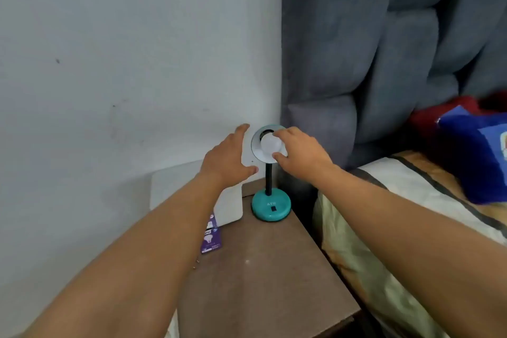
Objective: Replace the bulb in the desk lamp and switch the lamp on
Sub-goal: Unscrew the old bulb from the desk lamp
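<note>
A teal desk lamp stands at the back of a brown bedside table, with a round base carrying a black switch and a black flexible neck. Its shade faces me and a white bulb sits in the socket. My right hand grips the bulb, fingers over its top and thumb under it. My left hand hovers open just left of the shade, fingers spread, holding nothing. A purple bulb box lies on the table near my left forearm.
A white flat device leans against the wall left of the lamp base. A grey padded headboard rises on the right. The bed with a cream cover and a blue and red cloth borders the table.
</note>
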